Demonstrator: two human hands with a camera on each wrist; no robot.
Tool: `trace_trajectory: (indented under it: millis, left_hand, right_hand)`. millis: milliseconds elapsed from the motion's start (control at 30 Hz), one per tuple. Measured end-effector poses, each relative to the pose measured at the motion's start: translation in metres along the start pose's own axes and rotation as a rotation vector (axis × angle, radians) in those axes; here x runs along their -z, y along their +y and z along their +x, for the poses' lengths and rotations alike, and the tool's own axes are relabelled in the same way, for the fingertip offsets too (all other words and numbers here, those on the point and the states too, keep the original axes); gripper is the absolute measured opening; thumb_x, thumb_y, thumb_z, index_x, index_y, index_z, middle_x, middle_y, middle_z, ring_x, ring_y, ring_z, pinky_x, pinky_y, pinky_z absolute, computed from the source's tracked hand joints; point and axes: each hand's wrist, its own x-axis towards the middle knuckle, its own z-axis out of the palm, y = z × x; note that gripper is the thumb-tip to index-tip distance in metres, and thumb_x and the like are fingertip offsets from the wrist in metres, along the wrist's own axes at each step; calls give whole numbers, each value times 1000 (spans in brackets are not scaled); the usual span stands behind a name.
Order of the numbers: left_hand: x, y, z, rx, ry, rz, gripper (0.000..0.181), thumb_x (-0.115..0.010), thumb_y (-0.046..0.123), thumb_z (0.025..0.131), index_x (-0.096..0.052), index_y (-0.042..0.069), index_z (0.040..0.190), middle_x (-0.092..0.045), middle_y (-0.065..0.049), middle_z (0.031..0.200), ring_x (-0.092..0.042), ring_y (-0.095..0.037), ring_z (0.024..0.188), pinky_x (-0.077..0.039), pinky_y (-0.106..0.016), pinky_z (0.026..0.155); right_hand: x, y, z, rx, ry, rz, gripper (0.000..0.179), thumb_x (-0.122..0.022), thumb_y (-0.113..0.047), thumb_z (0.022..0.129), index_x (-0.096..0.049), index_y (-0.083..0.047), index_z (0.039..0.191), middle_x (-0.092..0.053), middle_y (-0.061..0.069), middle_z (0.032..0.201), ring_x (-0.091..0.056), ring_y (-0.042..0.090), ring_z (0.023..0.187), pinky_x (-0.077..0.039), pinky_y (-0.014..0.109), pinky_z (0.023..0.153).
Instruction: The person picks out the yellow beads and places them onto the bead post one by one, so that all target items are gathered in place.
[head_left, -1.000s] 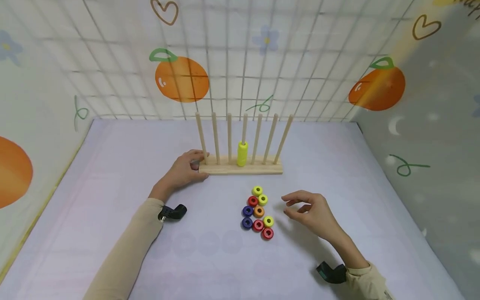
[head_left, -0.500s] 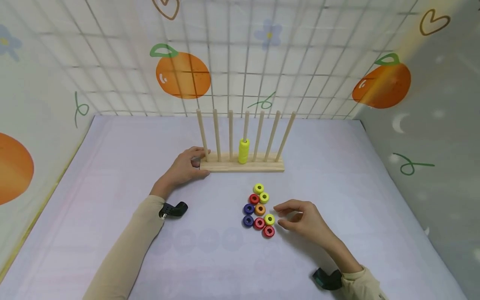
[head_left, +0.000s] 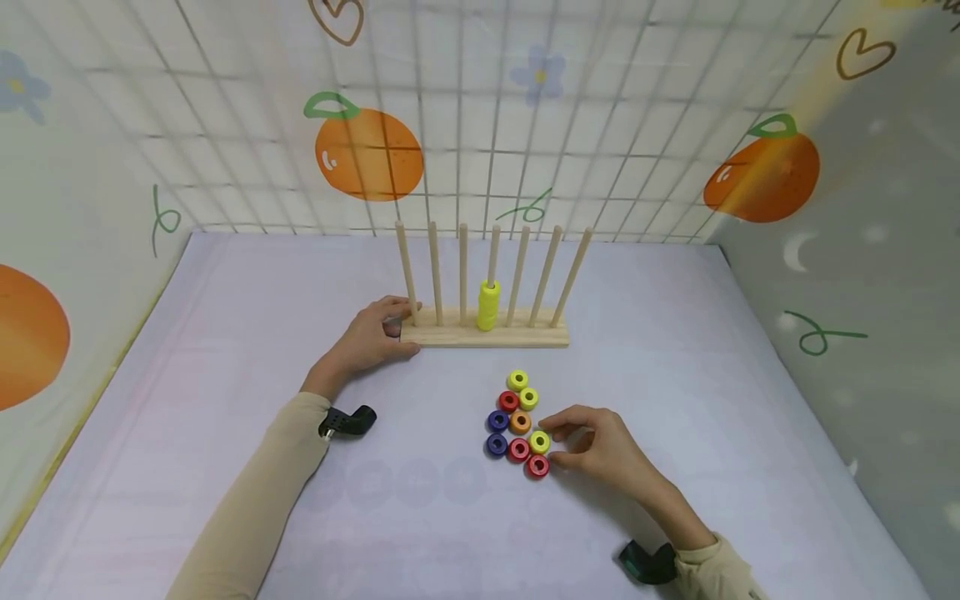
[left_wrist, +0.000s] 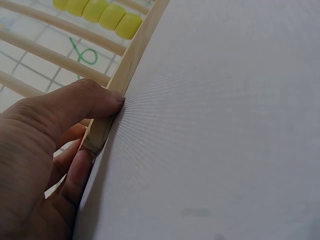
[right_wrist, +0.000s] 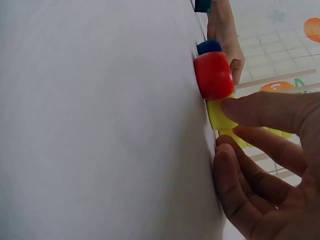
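Pale wood forms the stand (head_left: 450, 340), its left end gripped between thumb and fingers of the left hand (head_left: 367, 333), I judge to steady it. Nearer and rightward, the right hand (head_left: 600, 447) straddles a loose yellow bead (head_left: 539, 448); its thumb hides part, so I cannot tell whether the fingertips pinch. A yellow stack (head_left: 488, 308) sits on the middle peg (head_left: 493, 255), its top cropped in the left wrist view.
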Motion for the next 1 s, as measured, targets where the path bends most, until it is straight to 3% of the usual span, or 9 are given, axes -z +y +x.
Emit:
trace_trajectory:
  millis: [467,1000]
  left_hand:
    - [-1,-1,0,-3,9,29,70,-84,20,80,-55,3,141,-47,-8,145,-59,-33,115,-51,-43,96]
    - [-1,0,-1,2,13,14,71,-84,21,80,-55,4,143,-46,-8,146,-59,-34,113,-51,-44,95]
  right_hand:
    - [-11,-1,5,22,18,-52,31,-88,-9,75,-79,-16,104,-69,-7,88,-64,17,80,-56,28,64]
    - [-8,-1,4,59,38,-48,29,-87,-7,76,-79,-14,102,-69,-6,87,-65,18,77,-57,29,63]
